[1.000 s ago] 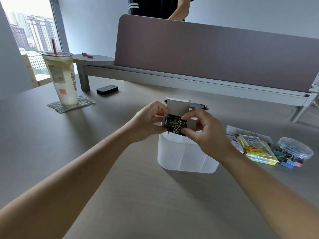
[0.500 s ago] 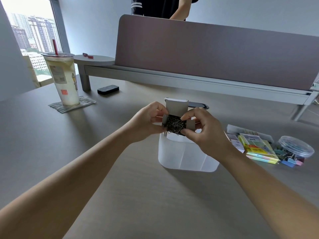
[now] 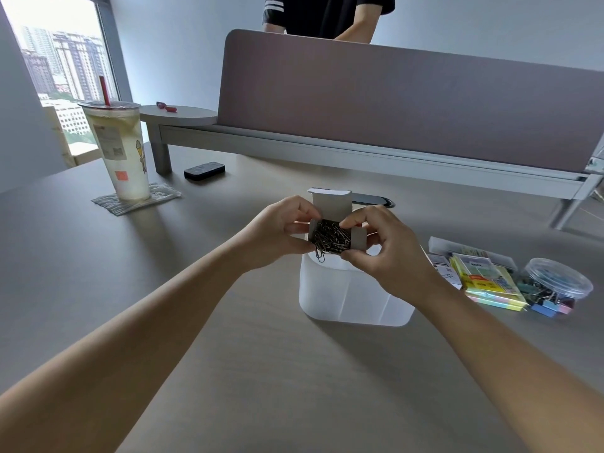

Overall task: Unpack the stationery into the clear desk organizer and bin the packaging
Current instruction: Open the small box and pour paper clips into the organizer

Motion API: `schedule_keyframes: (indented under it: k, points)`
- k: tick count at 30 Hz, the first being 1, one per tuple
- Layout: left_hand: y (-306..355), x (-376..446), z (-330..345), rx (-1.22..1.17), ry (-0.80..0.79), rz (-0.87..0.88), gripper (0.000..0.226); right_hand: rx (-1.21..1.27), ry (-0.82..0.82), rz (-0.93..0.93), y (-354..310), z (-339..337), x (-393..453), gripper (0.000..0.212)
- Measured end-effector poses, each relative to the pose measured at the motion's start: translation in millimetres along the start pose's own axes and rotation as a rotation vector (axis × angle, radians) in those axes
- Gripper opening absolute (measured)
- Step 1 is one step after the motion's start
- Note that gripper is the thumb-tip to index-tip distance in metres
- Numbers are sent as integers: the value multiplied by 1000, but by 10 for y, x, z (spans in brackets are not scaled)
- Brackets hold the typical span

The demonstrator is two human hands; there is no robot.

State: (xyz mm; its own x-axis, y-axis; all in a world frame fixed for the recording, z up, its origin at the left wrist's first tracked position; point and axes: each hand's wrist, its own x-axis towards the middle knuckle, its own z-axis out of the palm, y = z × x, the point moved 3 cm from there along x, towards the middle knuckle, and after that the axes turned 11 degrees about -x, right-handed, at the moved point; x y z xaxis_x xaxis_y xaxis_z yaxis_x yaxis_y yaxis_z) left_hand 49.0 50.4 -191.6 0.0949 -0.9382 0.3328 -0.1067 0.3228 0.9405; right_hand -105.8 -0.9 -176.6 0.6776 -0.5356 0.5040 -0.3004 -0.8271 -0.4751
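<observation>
- One small cardboard box (image 3: 330,220) of paper clips (image 3: 331,237), flap up, held just above the one clear desk organizer (image 3: 349,295) near the desk's (image 3: 228,354) middle; the clips are too tangled to count, and one dangles over the box's front lip.
- My left hand (image 3: 277,232) pinches the box's left side; my right hand (image 3: 382,246) pinches its right, thumb below and forefinger above.
- Toward the right edge: one pack of sticky notes (image 3: 487,282), its print unreadable, and one round tub of binder clips (image 3: 555,284).
- Far left: one drink cup (image 3: 117,152), label illegible.
</observation>
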Motion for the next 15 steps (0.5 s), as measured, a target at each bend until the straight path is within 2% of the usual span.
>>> schedule_keyframes:
  k: [15]
  points:
    - [39,-19,51,2,18,26,36,-15,-15,-20,43,-31,-33,47]
